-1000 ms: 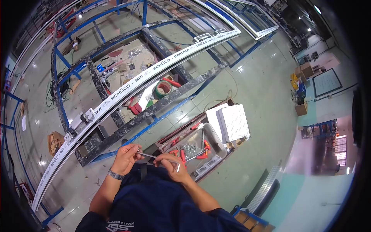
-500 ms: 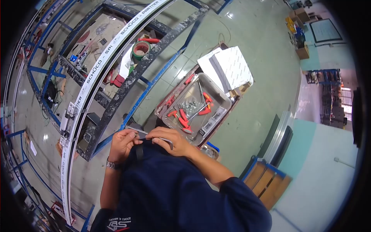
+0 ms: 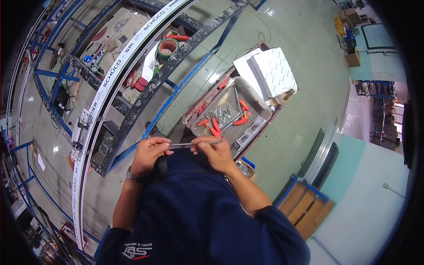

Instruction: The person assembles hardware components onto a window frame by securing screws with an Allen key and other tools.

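A thin grey hex key [image 3: 181,145] spans the gap between my two hands, roughly level, in front of my dark blue shirt. My right hand [image 3: 215,154] is closed around it, with one end of the key showing past the fingers. With thumb and fingers pinched together, my left hand [image 3: 152,153] is at the other end of the key; what sits in that pinch is too small to make out. Just beyond my right hand stands a grey tray [image 3: 263,115] holding red-handled hex keys [image 3: 215,126] and loose screws [image 3: 226,115].
On the left, a long white profile [image 3: 117,64] printed with lettering lies across a paint-spattered frame [image 3: 145,95] with blue legs. A green tape roll [image 3: 168,47] sits inside the frame. White packets [image 3: 276,73] lie behind the tray. A wooden pallet [image 3: 302,207] leans at right.
My right hand has shifted right and up and turned, so the key now lies flatter. My left hand has moved slightly right and up. The view has shifted a little.
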A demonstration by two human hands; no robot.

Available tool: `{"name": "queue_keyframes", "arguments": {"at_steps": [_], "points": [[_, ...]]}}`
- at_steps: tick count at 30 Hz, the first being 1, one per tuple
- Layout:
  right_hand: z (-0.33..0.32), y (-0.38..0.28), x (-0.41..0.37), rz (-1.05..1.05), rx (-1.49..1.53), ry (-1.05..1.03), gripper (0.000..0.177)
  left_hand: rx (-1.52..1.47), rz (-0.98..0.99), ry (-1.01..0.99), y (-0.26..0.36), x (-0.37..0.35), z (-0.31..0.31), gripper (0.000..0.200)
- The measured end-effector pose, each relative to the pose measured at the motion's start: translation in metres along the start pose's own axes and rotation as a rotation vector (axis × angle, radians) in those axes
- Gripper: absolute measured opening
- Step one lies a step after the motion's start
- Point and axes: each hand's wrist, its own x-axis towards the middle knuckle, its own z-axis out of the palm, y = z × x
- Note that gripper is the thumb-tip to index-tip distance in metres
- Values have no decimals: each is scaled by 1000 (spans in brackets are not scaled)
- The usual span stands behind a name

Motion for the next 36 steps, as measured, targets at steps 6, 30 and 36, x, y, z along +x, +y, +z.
{"name": "queue_keyframes", "arguments": {"at_steps": [6,30,36], "points": [[-110,101,66,255,-140,547,35,-87,52,179,-5,-10,-9,17],[313,119,511,13,-1809,-441,32,-414,294,683,-4,-182,-183,14],[306,155,527,94,-1853,-414,37,-610,351,807,1,-209,-221,17]]}}
